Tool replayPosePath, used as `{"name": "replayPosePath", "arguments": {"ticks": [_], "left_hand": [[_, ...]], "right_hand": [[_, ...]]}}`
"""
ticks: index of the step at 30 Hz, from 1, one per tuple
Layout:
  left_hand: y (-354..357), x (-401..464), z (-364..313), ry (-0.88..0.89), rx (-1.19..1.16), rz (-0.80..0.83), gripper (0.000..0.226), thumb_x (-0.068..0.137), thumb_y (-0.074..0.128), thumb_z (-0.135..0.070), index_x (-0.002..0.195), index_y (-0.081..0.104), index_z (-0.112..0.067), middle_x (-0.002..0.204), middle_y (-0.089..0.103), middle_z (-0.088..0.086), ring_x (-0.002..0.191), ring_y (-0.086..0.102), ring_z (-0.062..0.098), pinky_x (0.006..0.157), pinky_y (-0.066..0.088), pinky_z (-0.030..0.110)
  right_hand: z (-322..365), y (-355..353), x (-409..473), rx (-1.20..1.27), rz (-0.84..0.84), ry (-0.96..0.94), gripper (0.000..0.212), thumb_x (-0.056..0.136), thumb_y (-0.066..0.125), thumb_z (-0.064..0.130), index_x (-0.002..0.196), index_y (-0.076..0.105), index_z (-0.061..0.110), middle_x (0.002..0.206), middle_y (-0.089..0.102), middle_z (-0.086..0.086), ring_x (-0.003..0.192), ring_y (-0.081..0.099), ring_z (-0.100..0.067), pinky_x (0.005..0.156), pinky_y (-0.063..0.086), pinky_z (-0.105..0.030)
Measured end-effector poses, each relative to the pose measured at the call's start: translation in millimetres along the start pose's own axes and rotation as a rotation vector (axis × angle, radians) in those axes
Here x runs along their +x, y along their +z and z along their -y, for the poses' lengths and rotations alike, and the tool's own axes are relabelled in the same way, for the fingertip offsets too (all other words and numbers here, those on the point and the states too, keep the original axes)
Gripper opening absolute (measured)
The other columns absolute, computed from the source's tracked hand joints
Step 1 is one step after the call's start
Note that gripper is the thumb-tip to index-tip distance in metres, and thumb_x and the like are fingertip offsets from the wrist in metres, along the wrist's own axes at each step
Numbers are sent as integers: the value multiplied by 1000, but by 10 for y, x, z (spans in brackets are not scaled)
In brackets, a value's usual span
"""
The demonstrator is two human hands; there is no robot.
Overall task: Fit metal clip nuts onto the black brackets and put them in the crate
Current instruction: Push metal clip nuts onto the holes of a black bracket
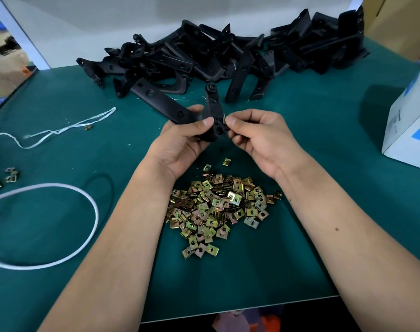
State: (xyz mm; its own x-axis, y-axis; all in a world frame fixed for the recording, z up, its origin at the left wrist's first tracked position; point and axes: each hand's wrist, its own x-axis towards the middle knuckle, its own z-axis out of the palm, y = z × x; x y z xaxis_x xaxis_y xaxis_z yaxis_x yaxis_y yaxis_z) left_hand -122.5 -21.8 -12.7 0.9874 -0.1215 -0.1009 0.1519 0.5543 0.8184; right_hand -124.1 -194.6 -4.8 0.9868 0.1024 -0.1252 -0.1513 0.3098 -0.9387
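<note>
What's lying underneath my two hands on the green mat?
Below the left hand and right hand lies the pile of clip nuts on the green mat. My forearms hide the pile's side edges.

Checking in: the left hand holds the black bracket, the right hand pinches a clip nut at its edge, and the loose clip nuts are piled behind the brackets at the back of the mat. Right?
One thing is wrong. The head view shows the pile of clip nuts near the person, between the forearms, not behind the heap of brackets. The left hand does hold the black bracket, and the right hand pinches a clip nut at its edge.
</note>
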Motion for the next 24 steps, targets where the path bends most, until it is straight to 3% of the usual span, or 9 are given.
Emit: {"name": "replayPosePath", "arguments": {"ticks": [5, 11, 20, 24], "left_hand": [[3, -3, -8, -2, -1, -1, 50, 72, 72, 3, 118, 56, -10, 108, 71, 14, 96, 73, 25, 86, 61, 35], [11, -23, -26, -38, -59, 11, 45, 74, 70, 4, 113, 55, -12, 96, 76, 11, 87, 75, 21, 71, 60, 29], [72, -39, -19, -32, -90, 5, 29, 79, 67, 3, 102, 56, -12, 87, 75, 6, 81, 74, 17, 72, 61, 27], [99, -38, 0, -30, -128, -8, 27, 93, 58, 6, 115, 52, -10, 87, 76, 8, 77, 75, 17, 64, 59, 26]], "right_hand": [[17, -22, 4, -68, 21, -37, 6, 88, 74, -4, 89, 73, 2, 74, 69, -4, 65, 63, -10, 60, 50, -17], [7, -39, -2, -153, 55, -76, 10, 88, 76, 0, 84, 73, 8, 76, 67, -6, 65, 60, -11, 63, 48, -21], [-17, 12, -18, -37, 51, -58, 10, 90, 72, -4, 85, 70, 5, 76, 65, -7, 64, 59, -11, 57, 47, -17], [-18, 28, -10, 65, 59, -36, 6, 90, 71, -4, 89, 69, 1, 78, 65, -7, 64, 58, -10, 56, 46, -16]]}}
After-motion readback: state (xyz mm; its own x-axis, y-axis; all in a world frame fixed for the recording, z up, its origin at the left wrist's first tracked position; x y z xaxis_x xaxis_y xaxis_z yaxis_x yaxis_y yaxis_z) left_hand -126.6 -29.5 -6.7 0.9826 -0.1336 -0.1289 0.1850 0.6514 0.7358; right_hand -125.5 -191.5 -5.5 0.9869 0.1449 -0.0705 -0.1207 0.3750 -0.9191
